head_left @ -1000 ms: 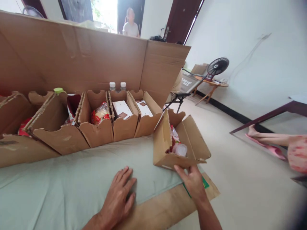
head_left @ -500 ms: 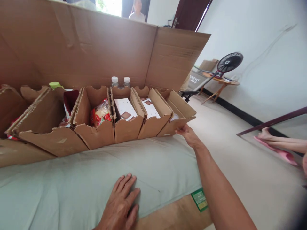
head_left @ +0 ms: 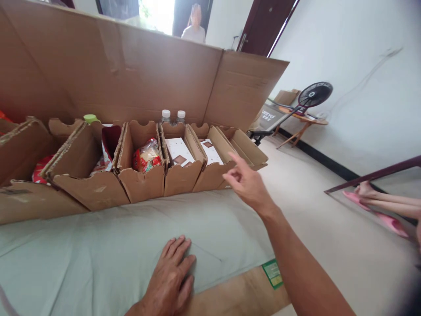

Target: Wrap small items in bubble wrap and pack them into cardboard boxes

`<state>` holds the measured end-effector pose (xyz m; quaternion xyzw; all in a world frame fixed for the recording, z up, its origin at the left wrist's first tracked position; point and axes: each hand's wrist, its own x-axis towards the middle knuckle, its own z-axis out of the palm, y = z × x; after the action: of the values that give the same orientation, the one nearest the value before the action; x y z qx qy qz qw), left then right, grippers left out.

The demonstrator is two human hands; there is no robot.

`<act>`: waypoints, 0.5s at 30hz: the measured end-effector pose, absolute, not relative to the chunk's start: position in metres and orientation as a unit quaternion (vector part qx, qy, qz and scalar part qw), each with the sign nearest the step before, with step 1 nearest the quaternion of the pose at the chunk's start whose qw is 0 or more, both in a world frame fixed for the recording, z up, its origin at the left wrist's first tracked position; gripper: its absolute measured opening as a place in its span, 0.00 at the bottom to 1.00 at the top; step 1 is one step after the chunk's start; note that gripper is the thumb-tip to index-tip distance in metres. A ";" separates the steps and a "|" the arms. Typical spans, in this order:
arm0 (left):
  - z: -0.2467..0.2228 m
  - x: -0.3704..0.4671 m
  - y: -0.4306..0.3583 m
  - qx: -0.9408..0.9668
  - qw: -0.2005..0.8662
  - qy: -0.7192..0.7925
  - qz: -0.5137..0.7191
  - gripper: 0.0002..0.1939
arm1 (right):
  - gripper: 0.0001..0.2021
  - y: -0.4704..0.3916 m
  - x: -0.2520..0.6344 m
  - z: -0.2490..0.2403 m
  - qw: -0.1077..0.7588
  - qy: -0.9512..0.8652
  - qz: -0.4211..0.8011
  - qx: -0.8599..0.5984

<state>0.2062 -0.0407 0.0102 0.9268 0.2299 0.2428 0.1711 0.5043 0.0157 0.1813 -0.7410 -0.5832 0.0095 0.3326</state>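
Note:
My left hand [head_left: 173, 275] lies flat on the pale green cloth [head_left: 108, 241], its fingers stretched out. Raised before the right end of a row of cardboard bins, my right hand [head_left: 245, 179] points its index finger forward, and nothing shows in its grip. Behind it the rightmost bin [head_left: 251, 147] is partly hidden. White patterned boxes fill two bins near it, one box [head_left: 179, 150] in each. Further left, a bin [head_left: 141, 186] holds a red and clear food packet [head_left: 148, 156]. Red packaging [head_left: 42, 169] shows in another bin at the left.
A tall cardboard panel [head_left: 158, 74] stands behind the bins, with two white-capped bottles [head_left: 166, 116] and a green lid [head_left: 91, 118] before it. At right are a fan [head_left: 315, 94], a small wooden table [head_left: 304, 117] and another person's legs [head_left: 388, 199]. A person [head_left: 194, 28] is at the back.
My right hand has drawn up and left from the rightmost bin's front corner, its index finger now extended. My left hand stays on the cloth. The view has shifted slightly.

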 end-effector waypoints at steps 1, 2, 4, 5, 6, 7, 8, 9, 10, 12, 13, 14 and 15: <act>0.010 0.206 -0.041 0.924 0.174 0.233 0.249 0.24 | 0.21 0.025 0.496 0.187 0.291 -0.592 0.022 -0.751; 0.009 0.206 -0.042 0.919 0.175 0.238 0.260 0.23 | 0.16 0.033 0.490 0.190 0.264 -0.593 0.027 -0.760; 0.007 0.204 -0.042 0.904 0.173 0.250 0.303 0.21 | 0.07 0.040 0.483 0.192 0.254 -0.587 0.024 -0.769; 0.007 0.203 -0.043 0.893 0.170 0.256 0.328 0.20 | 0.06 0.037 0.480 0.191 0.259 -0.585 0.020 -0.768; 0.007 0.200 -0.043 0.883 0.168 0.260 0.354 0.20 | 0.07 0.030 0.477 0.190 0.263 -0.583 0.016 -0.768; 0.007 0.196 -0.044 0.872 0.166 0.265 0.376 0.20 | 0.08 0.017 0.473 0.189 0.266 -0.582 0.014 -0.769; 0.008 0.192 -0.044 0.862 0.168 0.272 0.393 0.20 | 0.08 0.001 0.469 0.187 0.269 -0.581 0.013 -0.768; 0.010 0.188 -0.045 0.853 0.175 0.280 0.405 0.20 | 0.09 -0.020 0.465 0.186 0.274 -0.582 0.015 -0.766; 0.012 0.183 -0.045 0.844 0.188 0.290 0.409 0.21 | 0.10 -0.044 0.461 0.185 0.280 -0.581 0.018 -0.764; 0.020 0.176 -0.045 0.828 0.230 0.314 0.404 0.24 | 0.11 -0.099 0.457 0.183 0.296 -0.577 0.024 -0.761; 0.024 0.174 -0.044 0.819 0.257 0.324 0.398 0.26 | 0.11 -0.128 0.458 0.180 0.304 -0.570 0.024 -0.763; 0.030 0.173 -0.043 0.810 0.283 0.331 0.393 0.27 | 0.11 -0.157 0.461 0.176 0.315 -0.561 0.020 -0.765; 0.036 0.174 -0.040 0.801 0.309 0.334 0.390 0.28 | 0.11 -0.186 0.466 0.170 0.329 -0.547 0.012 -0.770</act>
<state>0.1745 -0.0402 0.0357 0.8010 0.3335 0.3896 0.3088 0.4656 -0.1857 0.1702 -0.7699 -0.5465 0.0125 0.3291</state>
